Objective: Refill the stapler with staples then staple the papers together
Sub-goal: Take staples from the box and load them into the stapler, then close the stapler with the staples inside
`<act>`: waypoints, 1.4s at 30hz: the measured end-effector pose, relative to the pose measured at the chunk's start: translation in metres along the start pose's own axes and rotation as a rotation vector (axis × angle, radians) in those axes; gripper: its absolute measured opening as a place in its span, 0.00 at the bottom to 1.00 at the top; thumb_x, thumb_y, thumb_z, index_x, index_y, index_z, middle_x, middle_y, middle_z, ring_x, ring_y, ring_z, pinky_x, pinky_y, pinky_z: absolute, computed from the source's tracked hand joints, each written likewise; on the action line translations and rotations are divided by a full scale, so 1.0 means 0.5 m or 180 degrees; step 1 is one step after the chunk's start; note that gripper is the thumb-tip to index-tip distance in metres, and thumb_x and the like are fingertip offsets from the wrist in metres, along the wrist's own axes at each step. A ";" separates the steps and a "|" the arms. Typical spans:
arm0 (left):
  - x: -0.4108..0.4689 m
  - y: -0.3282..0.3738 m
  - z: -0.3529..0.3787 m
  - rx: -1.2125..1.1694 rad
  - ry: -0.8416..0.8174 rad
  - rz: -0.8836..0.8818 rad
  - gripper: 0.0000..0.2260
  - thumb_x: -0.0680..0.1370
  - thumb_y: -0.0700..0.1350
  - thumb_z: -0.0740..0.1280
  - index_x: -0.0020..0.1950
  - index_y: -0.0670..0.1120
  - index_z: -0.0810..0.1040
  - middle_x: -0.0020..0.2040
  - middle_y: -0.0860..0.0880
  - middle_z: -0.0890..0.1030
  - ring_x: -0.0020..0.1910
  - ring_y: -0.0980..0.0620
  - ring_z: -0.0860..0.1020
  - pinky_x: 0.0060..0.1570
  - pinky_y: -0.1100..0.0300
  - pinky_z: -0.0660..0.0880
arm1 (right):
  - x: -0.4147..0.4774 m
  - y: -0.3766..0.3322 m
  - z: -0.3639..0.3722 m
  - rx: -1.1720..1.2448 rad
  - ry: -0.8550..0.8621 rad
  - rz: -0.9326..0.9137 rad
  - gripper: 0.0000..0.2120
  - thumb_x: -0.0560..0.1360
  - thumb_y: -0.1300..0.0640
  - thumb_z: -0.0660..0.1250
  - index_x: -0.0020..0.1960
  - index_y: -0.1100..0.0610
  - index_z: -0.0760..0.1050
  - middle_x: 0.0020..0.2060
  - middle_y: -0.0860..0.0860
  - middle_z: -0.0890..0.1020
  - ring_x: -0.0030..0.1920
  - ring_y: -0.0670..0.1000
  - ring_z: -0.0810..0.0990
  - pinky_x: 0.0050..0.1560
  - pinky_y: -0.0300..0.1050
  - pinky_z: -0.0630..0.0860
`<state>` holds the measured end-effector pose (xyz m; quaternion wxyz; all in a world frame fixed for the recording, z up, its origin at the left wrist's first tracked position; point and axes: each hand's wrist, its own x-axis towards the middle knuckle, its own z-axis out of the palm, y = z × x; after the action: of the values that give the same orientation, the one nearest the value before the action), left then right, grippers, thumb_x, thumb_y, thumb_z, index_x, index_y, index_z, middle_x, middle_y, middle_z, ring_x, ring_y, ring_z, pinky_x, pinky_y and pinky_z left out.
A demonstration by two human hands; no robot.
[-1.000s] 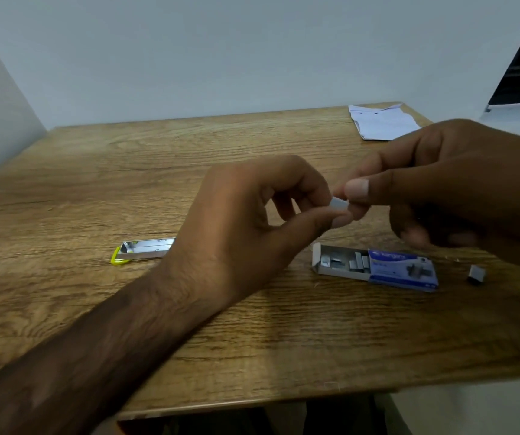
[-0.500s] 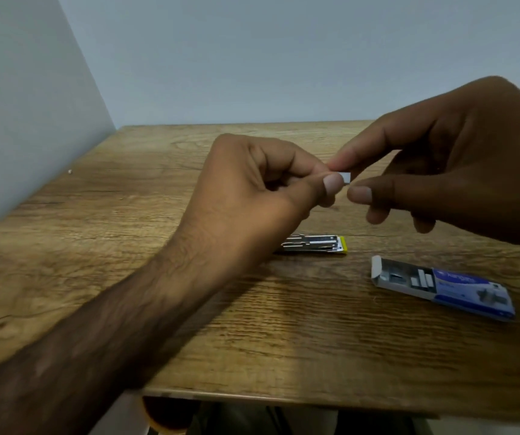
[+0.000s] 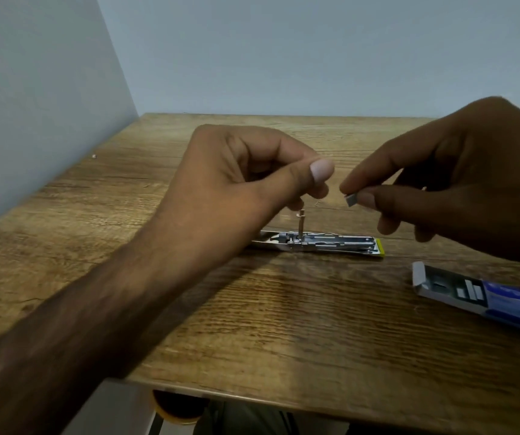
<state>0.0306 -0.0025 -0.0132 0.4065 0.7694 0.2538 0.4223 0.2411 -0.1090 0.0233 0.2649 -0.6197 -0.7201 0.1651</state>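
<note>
While my right hand is pinching a staple strip, my left hand is hovering curled, holding nothing I can make out. Just below them the stapler is lying open (unloaded, I judge); loading and stapling remain, with no papers in view.

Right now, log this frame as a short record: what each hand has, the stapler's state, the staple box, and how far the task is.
left hand: raised over the stapler, fingers curled, nothing visibly held
right hand: pinching a small strip of staples between thumb and forefinger
stapler: lying opened flat on the wooden table, metal channel exposed, yellow end to the right
staple box: open, on the table right of the stapler, staples inside
papers: not in view
task stage: staples not yet loaded
</note>
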 end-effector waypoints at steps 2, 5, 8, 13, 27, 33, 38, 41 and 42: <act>-0.003 -0.008 -0.009 0.0190 0.0043 0.0066 0.03 0.76 0.43 0.76 0.45 0.44 0.87 0.40 0.46 0.88 0.37 0.54 0.83 0.37 0.67 0.76 | 0.043 -0.028 0.014 0.0050 -0.0033 -0.0097 0.06 0.67 0.49 0.74 0.44 0.43 0.86 0.27 0.42 0.86 0.20 0.43 0.81 0.27 0.33 0.80; -0.008 -0.018 -0.013 0.0794 -0.0092 0.0207 0.06 0.73 0.50 0.78 0.47 0.52 0.86 0.43 0.54 0.87 0.44 0.56 0.82 0.41 0.71 0.72 | 0.058 -0.013 0.012 0.0647 0.0188 -0.0066 0.10 0.63 0.49 0.75 0.42 0.50 0.87 0.28 0.50 0.86 0.20 0.44 0.81 0.22 0.37 0.78; -0.009 -0.022 0.004 0.1433 -0.0172 0.0407 0.09 0.71 0.55 0.77 0.49 0.57 0.85 0.43 0.60 0.84 0.48 0.57 0.80 0.44 0.64 0.71 | 0.068 0.004 0.021 0.1224 0.0225 -0.0141 0.12 0.62 0.52 0.75 0.44 0.54 0.87 0.32 0.56 0.87 0.27 0.52 0.85 0.21 0.39 0.76; -0.004 -0.028 0.020 0.1320 0.0026 0.0525 0.05 0.74 0.52 0.77 0.48 0.55 0.86 0.41 0.61 0.84 0.45 0.58 0.80 0.46 0.65 0.73 | 0.072 0.014 0.027 0.1588 0.0214 -0.0091 0.14 0.61 0.52 0.76 0.44 0.57 0.86 0.31 0.58 0.86 0.27 0.53 0.84 0.20 0.40 0.73; 0.013 -0.023 0.011 0.0544 -0.0021 0.0206 0.03 0.71 0.49 0.79 0.44 0.54 0.88 0.42 0.59 0.89 0.42 0.56 0.85 0.43 0.74 0.73 | 0.059 0.009 0.036 0.0594 0.0611 -0.0597 0.05 0.70 0.59 0.75 0.46 0.54 0.86 0.32 0.40 0.87 0.25 0.40 0.83 0.24 0.34 0.78; 0.013 -0.027 0.004 0.0413 -0.0092 0.0133 0.05 0.69 0.48 0.80 0.44 0.54 0.89 0.42 0.58 0.89 0.41 0.58 0.85 0.42 0.77 0.73 | 0.072 0.004 0.028 -0.0094 0.0377 -0.0713 0.04 0.69 0.48 0.74 0.44 0.42 0.86 0.32 0.41 0.87 0.34 0.40 0.87 0.36 0.39 0.83; 0.002 -0.050 -0.019 0.0782 -0.0315 -0.0117 0.19 0.64 0.54 0.83 0.54 0.56 0.86 0.47 0.57 0.87 0.48 0.59 0.83 0.45 0.72 0.76 | 0.093 0.002 0.019 -0.0236 -0.0165 -0.0648 0.05 0.66 0.50 0.75 0.41 0.43 0.87 0.34 0.36 0.87 0.33 0.34 0.84 0.34 0.23 0.75; -0.008 -0.059 -0.024 0.1343 -0.0845 -0.0303 0.22 0.64 0.60 0.80 0.56 0.60 0.84 0.49 0.63 0.84 0.51 0.63 0.81 0.48 0.72 0.77 | 0.095 0.013 0.035 -0.0173 -0.0505 -0.0488 0.06 0.64 0.50 0.74 0.40 0.42 0.87 0.34 0.37 0.87 0.33 0.31 0.82 0.34 0.19 0.71; -0.010 -0.061 -0.021 0.1515 -0.0949 -0.0306 0.21 0.65 0.60 0.79 0.56 0.60 0.84 0.48 0.62 0.84 0.51 0.63 0.81 0.50 0.65 0.79 | 0.094 0.016 0.040 -0.0183 -0.0561 -0.0472 0.06 0.65 0.49 0.73 0.40 0.42 0.87 0.34 0.37 0.87 0.34 0.31 0.83 0.36 0.20 0.73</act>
<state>0.0174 0.0147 -0.0377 0.2669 0.8839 0.3194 0.2133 0.2313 -0.0595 0.0111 0.1942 -0.5552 -0.7888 0.1781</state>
